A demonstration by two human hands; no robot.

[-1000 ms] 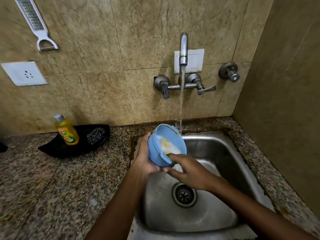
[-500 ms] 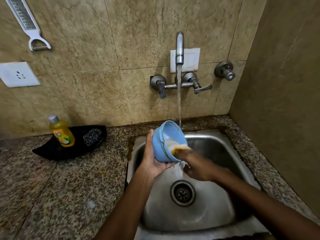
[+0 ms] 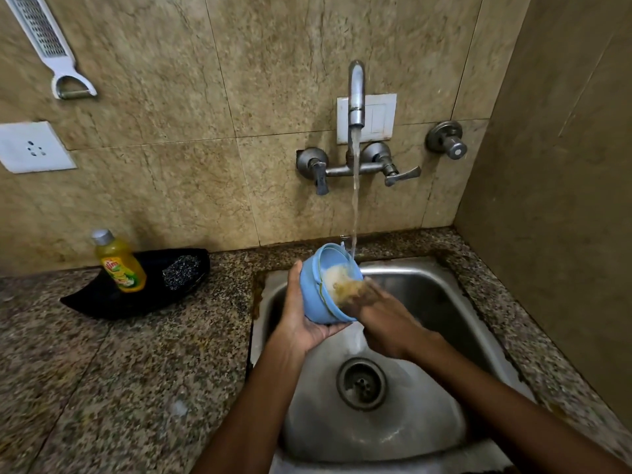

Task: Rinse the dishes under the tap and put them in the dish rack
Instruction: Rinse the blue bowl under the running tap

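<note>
Over the stainless-steel sink basin (image 3: 444,302), just under the running stream from the wall-mounted chrome tap (image 3: 356,94), a round light-blue plastic bowl (image 3: 316,295) is held tipped on its side, its mouth facing right and a little toward the back wall, so its axis runs roughly left to right across the basin. The left hand (image 3: 302,323) cradles it from below and behind, palm under the base, thumb up along the outer wall and fingers curled round the underside. The right hand (image 3: 383,323) reaches in from the open side; its fingertips are inside the mouth amid pale suds, too blurred to say whether they are straight or curled. The water falls at the bowl's far rim, just beside the opening rather than squarely into it. So the relation that matters is this: the stream lies just behind and to the right of the mouth, and the left hand, carrying the bowl, is probably the one to tilt the opening back beneath it. No dish rack shows in view; a yellow bottle of dish liquid (image 3: 119,261) rests on a black tray (image 3: 102,299) on the speckled granite counter (image 3: 136,371) to the left.
</note>
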